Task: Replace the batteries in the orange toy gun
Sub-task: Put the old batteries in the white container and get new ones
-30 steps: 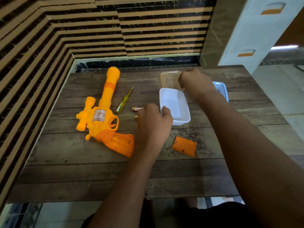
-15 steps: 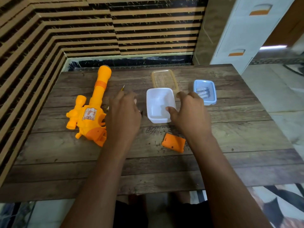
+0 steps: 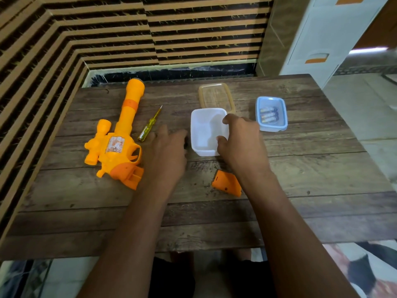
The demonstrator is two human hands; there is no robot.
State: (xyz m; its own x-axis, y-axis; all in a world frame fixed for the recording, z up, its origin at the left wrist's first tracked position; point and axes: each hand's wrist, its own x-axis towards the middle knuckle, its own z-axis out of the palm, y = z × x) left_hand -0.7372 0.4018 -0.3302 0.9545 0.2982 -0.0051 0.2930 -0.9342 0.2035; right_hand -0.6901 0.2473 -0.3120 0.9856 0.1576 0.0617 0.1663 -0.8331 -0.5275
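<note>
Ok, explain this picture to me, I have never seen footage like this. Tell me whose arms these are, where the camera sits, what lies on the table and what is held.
No machine here: both arms are one person's, and the camera is worn on that person's head, looking down at a wooden table. On the left lies the orange toy gun, with a yellow screwdriver beside it. The loose orange cover lies near the right wrist. In the middle stands a white tub, its clear lid behind it; the blue tub to the right holds batteries. The right hand grips the white tub's right rim. The left hand lies flat and open beside that tub; anything under it is hidden.
</note>
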